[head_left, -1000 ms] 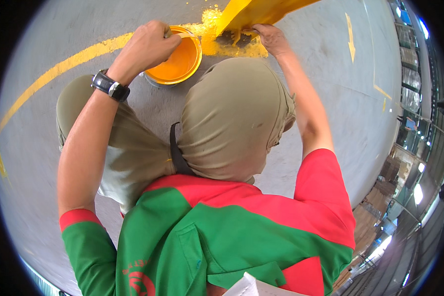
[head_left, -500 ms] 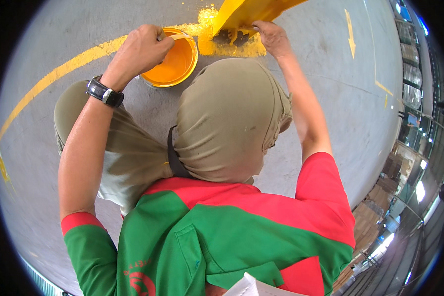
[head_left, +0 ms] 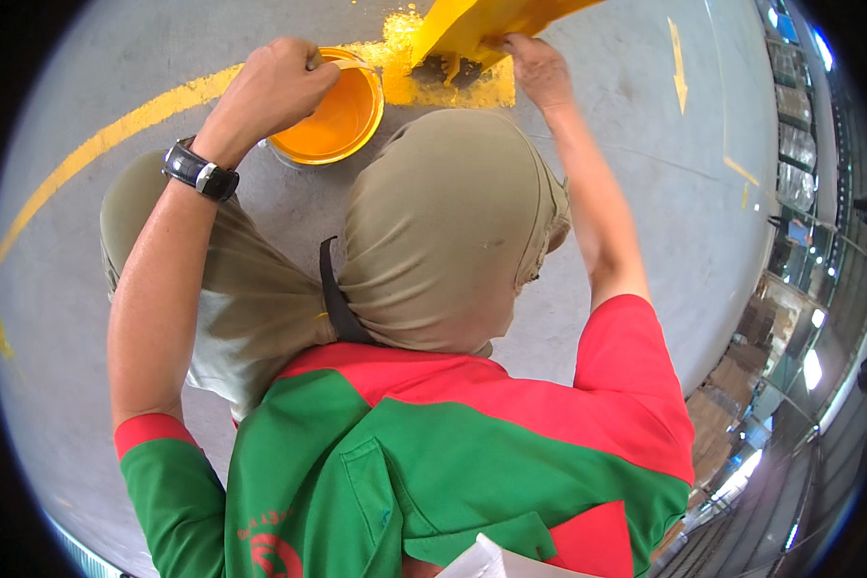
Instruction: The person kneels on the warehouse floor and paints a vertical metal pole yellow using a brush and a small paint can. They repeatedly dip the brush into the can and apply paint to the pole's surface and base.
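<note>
My left hand, a black watch on its wrist, is closed at the far left over a round bucket of yellow-orange paint. A pale strip, apparently the bucket's handle, runs from the fist to the rim. At the right, my right hand is closed at the edge of a yellow-painted slanted piece, partly cut off by the top of the view. Whatever its fingertips hold is hidden. Wet-looking yellow paint and a dark patch lie around the base of that piece.
My bent knees in khaki trousers are close below the bucket. A yellow line curves over the grey floor at the left, and a yellow arrow is marked at the right. Stacked goods stand along the far right.
The whole view has shifted slightly. My right hand has moved a little to the right along the yellow piece's edge. My left hand stays closed over the bucket.
</note>
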### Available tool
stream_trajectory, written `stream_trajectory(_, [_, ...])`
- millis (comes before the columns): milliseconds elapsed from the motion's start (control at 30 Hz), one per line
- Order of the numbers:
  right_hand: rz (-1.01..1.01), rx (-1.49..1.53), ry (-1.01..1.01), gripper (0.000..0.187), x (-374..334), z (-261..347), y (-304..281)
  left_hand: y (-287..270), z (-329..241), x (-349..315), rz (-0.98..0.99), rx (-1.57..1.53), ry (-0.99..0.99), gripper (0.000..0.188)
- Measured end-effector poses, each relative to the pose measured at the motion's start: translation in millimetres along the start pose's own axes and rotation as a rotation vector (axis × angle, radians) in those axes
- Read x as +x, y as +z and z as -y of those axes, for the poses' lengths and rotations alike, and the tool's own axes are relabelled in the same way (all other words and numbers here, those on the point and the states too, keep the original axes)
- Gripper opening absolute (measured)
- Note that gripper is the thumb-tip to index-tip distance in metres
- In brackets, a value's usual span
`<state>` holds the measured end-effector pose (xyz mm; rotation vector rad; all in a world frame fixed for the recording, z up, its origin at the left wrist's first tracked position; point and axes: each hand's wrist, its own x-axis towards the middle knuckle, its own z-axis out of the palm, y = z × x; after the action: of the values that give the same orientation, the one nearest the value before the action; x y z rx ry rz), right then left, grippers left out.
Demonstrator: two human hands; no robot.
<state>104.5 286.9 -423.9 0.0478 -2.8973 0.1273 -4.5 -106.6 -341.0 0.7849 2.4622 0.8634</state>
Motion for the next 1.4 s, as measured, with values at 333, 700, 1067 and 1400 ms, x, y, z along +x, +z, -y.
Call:
stream_trajectory(333, [0.151, -0.209, 0.131, 0.016, 19.4, 20.3, -29.3, 7.9, 8.5, 0.9, -0.091, 0.056, 0.084, 0.037])
stream_trajectory(700, [-0.242, -0.172, 0.02, 0.015, 12.9, 34.6, -65.5, 6.9, 6.2, 3.4, -0.111, 0.047, 0.091, 0.035])
stream_trajectory(1067, [-0.408, -0.174, -0.019, 0.013, 13.2, 30.0, -67.0, 2.4, 5.4, 3.2, -0.028, 0.036, 0.044, 0.034])
stream_trajectory(1400, [-0.226, 0.15, 0.016, 0.011, 9.8, 43.5, -72.8, -2.9, 1.2, 4.9, -0.04, 0.031, 0.017, 0.035])
